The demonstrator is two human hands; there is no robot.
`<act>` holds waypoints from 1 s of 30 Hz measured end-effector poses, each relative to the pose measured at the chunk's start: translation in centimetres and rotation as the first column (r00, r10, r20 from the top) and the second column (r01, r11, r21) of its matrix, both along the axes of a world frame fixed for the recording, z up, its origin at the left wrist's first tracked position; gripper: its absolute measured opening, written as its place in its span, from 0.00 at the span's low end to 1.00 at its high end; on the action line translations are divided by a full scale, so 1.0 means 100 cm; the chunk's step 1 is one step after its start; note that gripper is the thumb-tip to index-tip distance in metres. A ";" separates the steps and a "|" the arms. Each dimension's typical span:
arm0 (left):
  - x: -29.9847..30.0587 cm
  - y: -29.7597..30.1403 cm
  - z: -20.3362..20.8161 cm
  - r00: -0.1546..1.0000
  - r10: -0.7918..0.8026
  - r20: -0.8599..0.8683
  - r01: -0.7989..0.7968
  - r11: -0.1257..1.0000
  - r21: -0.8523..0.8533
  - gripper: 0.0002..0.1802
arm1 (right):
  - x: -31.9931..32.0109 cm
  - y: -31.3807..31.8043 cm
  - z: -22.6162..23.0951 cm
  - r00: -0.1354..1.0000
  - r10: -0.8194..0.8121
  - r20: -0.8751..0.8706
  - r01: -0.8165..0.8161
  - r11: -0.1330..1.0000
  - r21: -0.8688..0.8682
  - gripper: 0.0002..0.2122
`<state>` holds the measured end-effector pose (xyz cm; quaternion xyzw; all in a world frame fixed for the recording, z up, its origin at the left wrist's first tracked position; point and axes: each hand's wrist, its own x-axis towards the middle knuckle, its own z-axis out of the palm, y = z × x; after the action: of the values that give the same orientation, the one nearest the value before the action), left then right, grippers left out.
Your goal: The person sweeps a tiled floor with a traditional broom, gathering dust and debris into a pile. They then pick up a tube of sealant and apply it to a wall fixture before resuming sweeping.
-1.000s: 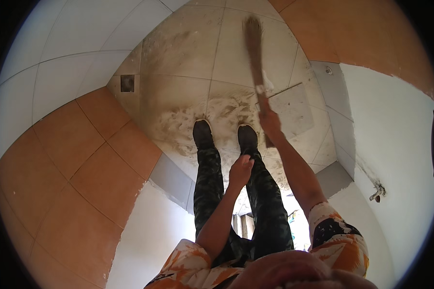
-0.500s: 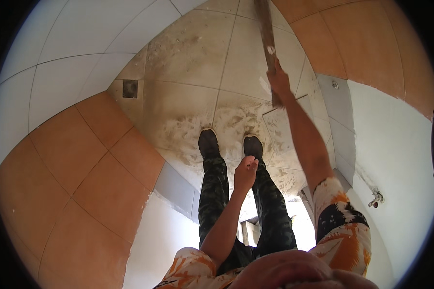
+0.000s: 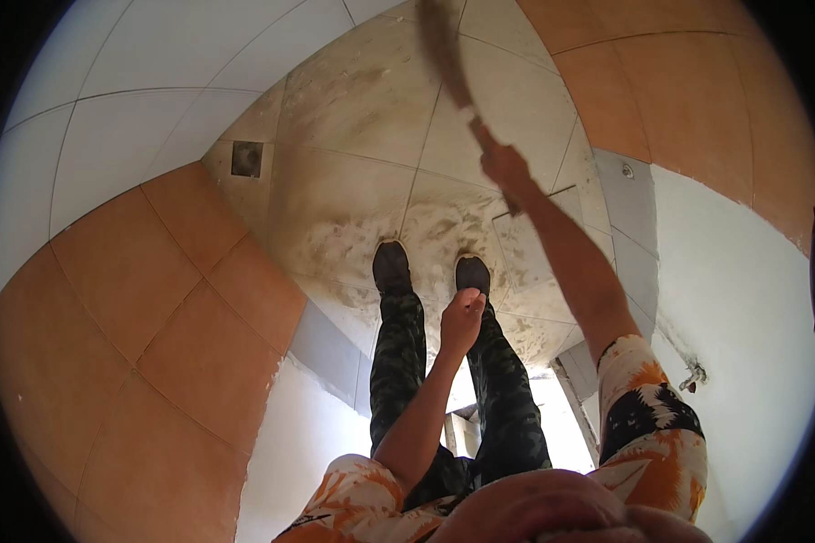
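The right hand (image 3: 507, 172) is clamped round the handle of a broom (image 3: 442, 56), with a short butt poking out just below the fist. In the head view the broom runs up and leftward from this grip. Its far end is blurred and reaches the upper edge, so I cannot tell whether it touches the floor (image 3: 344, 185). The left hand (image 3: 463, 317), below the grip and slightly left of it, has its fingers curled together with no tool showing; it hangs in front of 1 of the 2 shoes (image 3: 391, 267).

As I judge it, a 1-handed hold could let the broom twist if its far end snags. A square panel (image 3: 536, 249) just below the grip shows an outlined edge that might catch a low stroke. The smeared dirt (image 3: 435, 217), below and left of the grip, could make footing slippery if wet, which I cannot tell.

Right of the grip, the orange wall (image 3: 688, 109) and the grey tiles (image 3: 629, 195) leave little sideways room. Leftward there is more, as far as the square drain (image 3: 246, 158) and the white tiled wall (image 3: 136, 136) beyond it.
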<state>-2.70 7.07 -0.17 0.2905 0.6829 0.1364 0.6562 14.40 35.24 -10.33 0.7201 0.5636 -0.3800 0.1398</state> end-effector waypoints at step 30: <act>-0.036 -0.020 0.036 0.796 -0.605 -0.027 0.581 0.776 -0.243 0.21 | -0.133 -0.125 0.031 0.977 -0.095 -0.192 0.136 0.967 0.215 0.39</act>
<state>-6.28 5.08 3.39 0.4222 0.6004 -0.1700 0.6575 1.11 22.69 -7.19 0.7259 0.5704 -0.3841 -0.0173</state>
